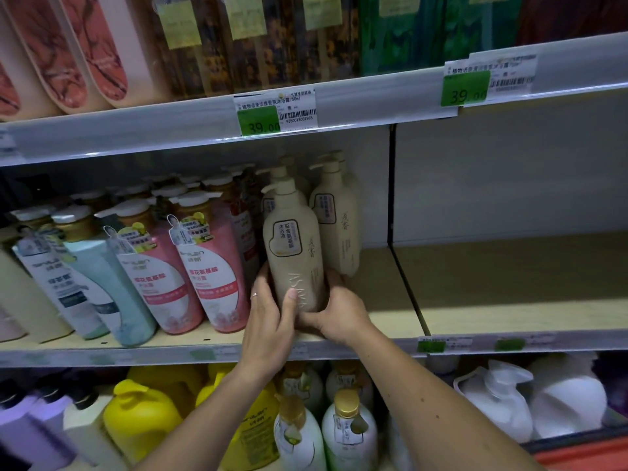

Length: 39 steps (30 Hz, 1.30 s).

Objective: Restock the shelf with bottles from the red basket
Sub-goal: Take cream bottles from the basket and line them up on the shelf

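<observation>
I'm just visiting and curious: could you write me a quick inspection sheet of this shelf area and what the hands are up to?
Surface: middle shelf, bare wood right of the black divider.
Job's things: beige pump bottle upright at the shelf front; matching bottles behind.
Clutter: pink bottles and a teal bottle leaning at left.
Hands: left hand and right hand both grip the beige bottle's base.
Cables: nothing seen.
Surroundings: green price tags; red basket corner.
</observation>
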### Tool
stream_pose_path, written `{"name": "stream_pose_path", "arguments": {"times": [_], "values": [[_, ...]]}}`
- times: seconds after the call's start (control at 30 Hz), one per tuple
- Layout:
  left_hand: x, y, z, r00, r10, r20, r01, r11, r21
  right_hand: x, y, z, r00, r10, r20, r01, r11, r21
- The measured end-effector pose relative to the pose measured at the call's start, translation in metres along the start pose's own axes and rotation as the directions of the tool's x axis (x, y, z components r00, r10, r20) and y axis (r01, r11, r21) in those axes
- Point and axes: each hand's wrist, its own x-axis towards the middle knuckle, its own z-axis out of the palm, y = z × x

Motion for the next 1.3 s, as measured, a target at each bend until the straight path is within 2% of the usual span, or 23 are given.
{"name": "stream_pose_path", "arguments": {"times": [0.07,0.17,0.33,0.47,0.73,0.93,1.2,1.3], "values": [[-0.002,0.002,0.006,1.000,-0.015,-0.007,0.015,0.999,0.047,0.000,0.001,-0.001,1.000,-0.011,-0.007,0.011,1.000,-0.002],[0.002,0.006,0.011,0.997,-0.057,-0.052,0.067,0.972,0.226,0.001,0.004,-0.006,1.000,0.004,0.029,-0.005,0.999,0.043],[-0.003,-0.001,0.012,0.996,0.004,-0.084,0.014,0.976,0.220,-0.002,0.005,-0.007,1.000,-0.010,-0.010,0.012,0.984,0.177],[-0.006,-0.001,0.015,0.996,0.011,-0.090,0.008,0.976,0.215,0.000,0.002,0.000,0.999,0.011,-0.031,-0.007,0.994,0.105],[0.001,0.009,0.023,0.982,-0.067,-0.176,0.114,0.957,0.268,0.005,-0.003,0.009,0.994,0.070,-0.086,-0.077,0.993,-0.092],[0.013,0.009,0.016,0.983,-0.122,-0.140,0.150,0.966,0.209,0.011,-0.002,0.014,0.991,0.101,-0.092,-0.118,0.973,-0.199],[0.013,0.012,0.015,0.977,-0.158,-0.142,0.186,0.960,0.211,0.008,0.000,0.005,0.999,0.049,0.014,-0.048,0.998,-0.037],[0.008,0.010,0.016,0.982,-0.143,-0.124,0.171,0.951,0.258,0.007,0.004,0.004,0.995,0.099,0.031,-0.101,0.993,0.068]]}}
